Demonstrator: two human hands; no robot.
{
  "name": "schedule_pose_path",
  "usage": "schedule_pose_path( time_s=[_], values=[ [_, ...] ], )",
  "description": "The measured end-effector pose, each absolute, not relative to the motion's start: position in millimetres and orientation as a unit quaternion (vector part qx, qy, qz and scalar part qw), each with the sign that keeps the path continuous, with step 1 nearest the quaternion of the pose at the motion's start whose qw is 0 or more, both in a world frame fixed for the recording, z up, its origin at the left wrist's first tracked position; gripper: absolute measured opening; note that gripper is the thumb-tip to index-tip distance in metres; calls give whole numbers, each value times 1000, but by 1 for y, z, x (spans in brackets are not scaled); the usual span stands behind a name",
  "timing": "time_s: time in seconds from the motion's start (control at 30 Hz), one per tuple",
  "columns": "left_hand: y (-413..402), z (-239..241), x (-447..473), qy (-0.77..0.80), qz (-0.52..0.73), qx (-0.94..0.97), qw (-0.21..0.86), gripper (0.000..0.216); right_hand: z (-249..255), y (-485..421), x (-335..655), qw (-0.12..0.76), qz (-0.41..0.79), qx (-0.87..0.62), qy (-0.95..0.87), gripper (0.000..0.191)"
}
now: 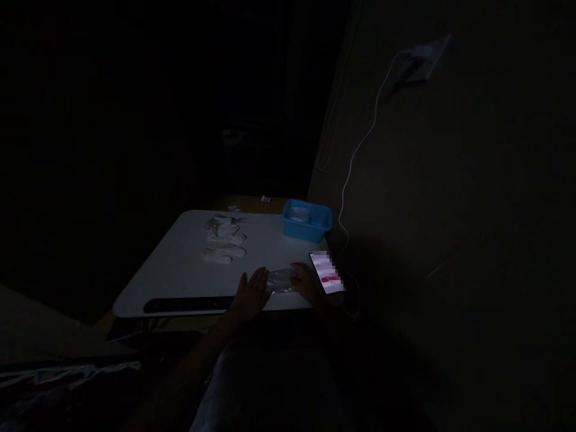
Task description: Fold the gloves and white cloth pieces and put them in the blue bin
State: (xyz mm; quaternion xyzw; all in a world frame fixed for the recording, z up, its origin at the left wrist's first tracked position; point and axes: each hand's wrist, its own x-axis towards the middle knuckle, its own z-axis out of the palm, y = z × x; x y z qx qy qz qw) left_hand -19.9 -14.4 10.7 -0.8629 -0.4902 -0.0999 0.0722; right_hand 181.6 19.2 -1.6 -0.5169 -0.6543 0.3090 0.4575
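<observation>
Dim lap (pixel 215 387) before white table (pixel 166 258), dark room, left hand (pixel 250 297) and right hand (pixel 306 283) with fingers (pixel 260 277) on clear plastic (pixel 279 281), grip unclear.

Bag (pixel 281 281): clear thin plastic, creased, shiny, pale glints across its surface, contents too dark to tell. Roughly flat, longer side running left to right, by the table's (pixel 175 270) near edge; can't tell if resting or slightly raised. Both ends partly covered, middle exposed
</observation>
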Motion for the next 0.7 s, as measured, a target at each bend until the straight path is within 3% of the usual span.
schedule_pose_path(
  time_s=[0.17, 0.37, 0.47, 0.7],
  values=[
    [-16, 14, -18, -496, -71, -861, 89, 51, 2, 15, 192, 458, 354, -510, -636, 46],
    [-18, 17, -17, -501, -55, -860, 82, 52, -1, -7, 198, 476, 135, -607, -622, 37],
    [-18, 18, -16, -504, -50, -859, 78, 52, 6, -26, 177, 417, 80, -574, -700, 43],
    [-19, 21, -18, -499, -22, -865, 46, 54, 23, -35, 106, 278, 130, -492, -815, 53]
  ],
)
